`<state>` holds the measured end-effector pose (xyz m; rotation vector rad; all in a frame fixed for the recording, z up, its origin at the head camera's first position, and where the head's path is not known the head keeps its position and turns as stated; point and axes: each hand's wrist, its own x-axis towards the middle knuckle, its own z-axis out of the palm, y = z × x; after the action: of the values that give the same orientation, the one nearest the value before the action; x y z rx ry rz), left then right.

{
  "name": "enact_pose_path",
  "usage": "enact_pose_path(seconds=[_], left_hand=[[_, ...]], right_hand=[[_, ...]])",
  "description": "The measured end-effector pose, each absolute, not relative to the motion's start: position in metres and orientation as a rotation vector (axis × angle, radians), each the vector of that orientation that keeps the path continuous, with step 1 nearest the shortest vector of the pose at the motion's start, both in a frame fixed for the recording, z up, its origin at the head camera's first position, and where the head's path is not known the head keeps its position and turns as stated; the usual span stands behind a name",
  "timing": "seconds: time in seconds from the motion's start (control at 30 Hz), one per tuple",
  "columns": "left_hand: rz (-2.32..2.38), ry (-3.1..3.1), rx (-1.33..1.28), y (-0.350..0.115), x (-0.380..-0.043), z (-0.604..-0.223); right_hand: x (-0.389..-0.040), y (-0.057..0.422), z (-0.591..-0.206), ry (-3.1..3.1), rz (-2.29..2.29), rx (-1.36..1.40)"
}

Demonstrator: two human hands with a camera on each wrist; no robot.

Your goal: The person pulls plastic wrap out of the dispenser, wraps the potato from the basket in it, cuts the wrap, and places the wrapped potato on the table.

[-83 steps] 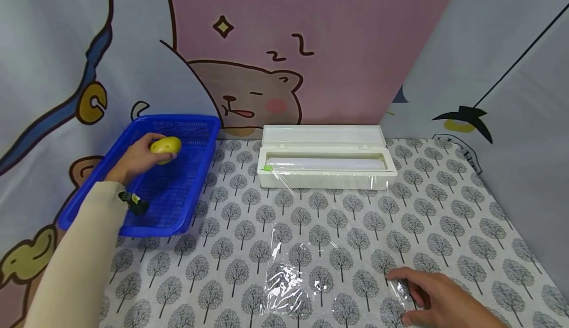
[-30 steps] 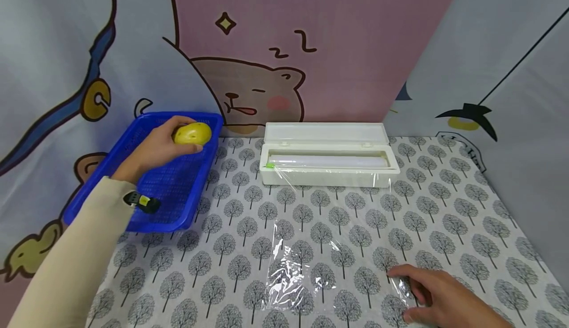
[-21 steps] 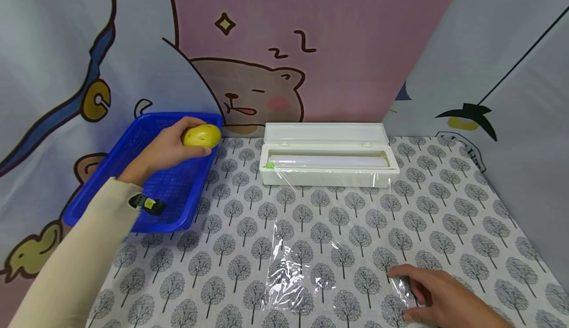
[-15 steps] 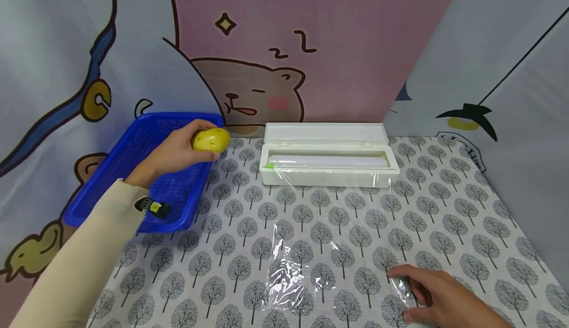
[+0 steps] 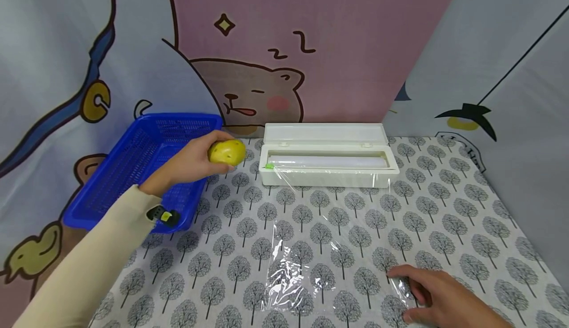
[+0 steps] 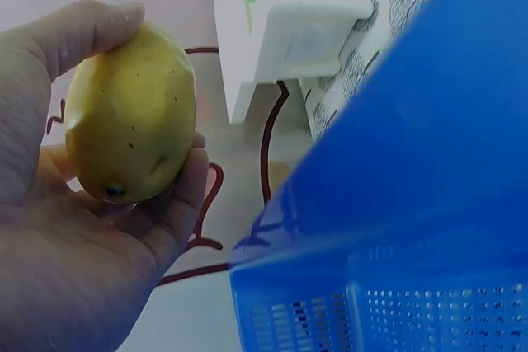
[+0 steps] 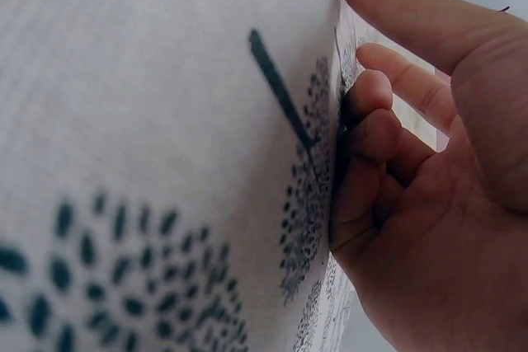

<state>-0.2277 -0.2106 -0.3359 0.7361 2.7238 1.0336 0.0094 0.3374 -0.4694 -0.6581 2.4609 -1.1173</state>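
My left hand holds a yellow mango between thumb and fingers, above the table just off the right rim of the blue plastic basket. The left wrist view shows the mango close up, with dark specks and a stem scar. My right hand rests on the tree-patterned cloth at lower right, on the edge of a clear sheet of plastic wrap. In the right wrist view, the right hand has its thumb and index finger extended and its other fingers curled against the cloth.
A white wrap dispenser stands at the back of the table, its lid raised and a roll inside. A small green slider sits at its left end. Printed curtains hang behind and beside the table.
My left hand has carried the mango rightward out of the basket, past its right rim and slightly towards me. The right hand has stayed in place on the plastic wrap.
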Motion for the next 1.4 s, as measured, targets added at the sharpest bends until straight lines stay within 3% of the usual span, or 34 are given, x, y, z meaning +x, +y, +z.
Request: enact_pose_path(seconds=[0.47,1.4], left_hand=[[1.033,2.654,0.882,-0.182,-0.212,-0.341],[1.026,2.534,1.084,-0.125,-0.182,-0.350]], right_hand=[[0.011,0.337,-0.467,2.444,-1.094,-0.559],[0.010,0.337,-0.467,2.468,-1.100,-0.657]])
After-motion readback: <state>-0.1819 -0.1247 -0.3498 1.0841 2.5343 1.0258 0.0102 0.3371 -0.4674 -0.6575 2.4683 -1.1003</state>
